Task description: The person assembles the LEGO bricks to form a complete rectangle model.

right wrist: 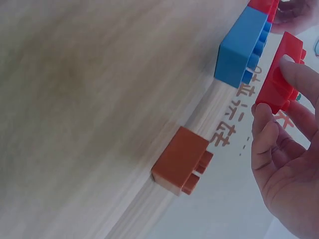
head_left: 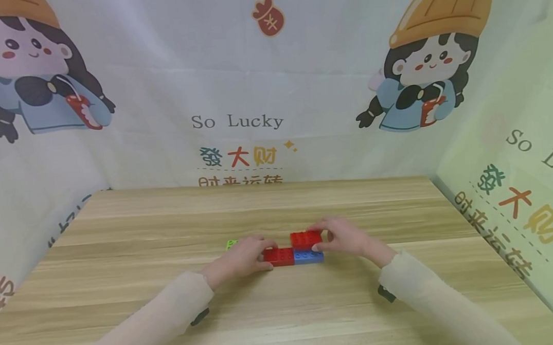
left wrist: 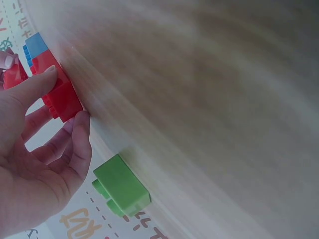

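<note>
On the table, a red toy building brick [head_left: 280, 256] lies end to end with a blue brick [head_left: 308, 256], studs up. My left hand [head_left: 245, 255] grips the red one at its left part, thumb on the near side in the left wrist view. Between thumb and fingers, my right hand [head_left: 341, 235] pinches a second red brick [right wrist: 281, 74]. That brick is held just over the blue brick's studs, with a gap between them in the right wrist view. Part of the lower red brick is hidden behind the left hand in the head view.
A green brick [left wrist: 122, 185] stands on the table beyond my left hand, mostly hidden in the head view. An orange-brown brick [right wrist: 182, 159] sits near my right hand. Printed cloth [head_left: 235, 87] hangs behind the wooden table [head_left: 264, 317] and along its sides.
</note>
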Demonstrator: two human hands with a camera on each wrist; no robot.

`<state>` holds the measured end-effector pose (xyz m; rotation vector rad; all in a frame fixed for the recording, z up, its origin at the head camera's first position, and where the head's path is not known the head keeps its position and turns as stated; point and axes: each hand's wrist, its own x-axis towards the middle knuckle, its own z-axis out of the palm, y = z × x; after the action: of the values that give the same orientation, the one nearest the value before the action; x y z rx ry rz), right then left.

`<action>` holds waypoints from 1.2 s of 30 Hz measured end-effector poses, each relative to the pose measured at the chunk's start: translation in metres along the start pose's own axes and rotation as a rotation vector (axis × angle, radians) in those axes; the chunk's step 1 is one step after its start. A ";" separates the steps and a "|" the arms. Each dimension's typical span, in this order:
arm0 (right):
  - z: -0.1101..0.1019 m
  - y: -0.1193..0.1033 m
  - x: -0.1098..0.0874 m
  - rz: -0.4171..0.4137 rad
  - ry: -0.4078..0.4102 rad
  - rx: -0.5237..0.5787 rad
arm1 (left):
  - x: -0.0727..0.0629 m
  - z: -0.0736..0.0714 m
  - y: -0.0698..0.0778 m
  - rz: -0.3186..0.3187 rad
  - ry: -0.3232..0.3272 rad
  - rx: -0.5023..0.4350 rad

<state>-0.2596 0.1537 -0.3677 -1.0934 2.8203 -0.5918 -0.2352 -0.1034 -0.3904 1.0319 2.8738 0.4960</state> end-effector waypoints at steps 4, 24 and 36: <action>0.002 -0.003 -0.001 -0.014 -0.002 0.010 | 0.000 0.000 0.000 -0.004 0.000 0.003; 0.013 -0.014 0.002 -0.078 0.048 -0.002 | 0.001 0.000 0.000 -0.019 0.004 -0.016; 0.018 -0.019 0.004 -0.056 0.021 0.006 | 0.000 -0.001 0.000 -0.008 0.006 -0.014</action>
<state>-0.2473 0.1320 -0.3764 -1.1751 2.8120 -0.6189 -0.2352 -0.1032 -0.3895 1.0189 2.8740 0.5193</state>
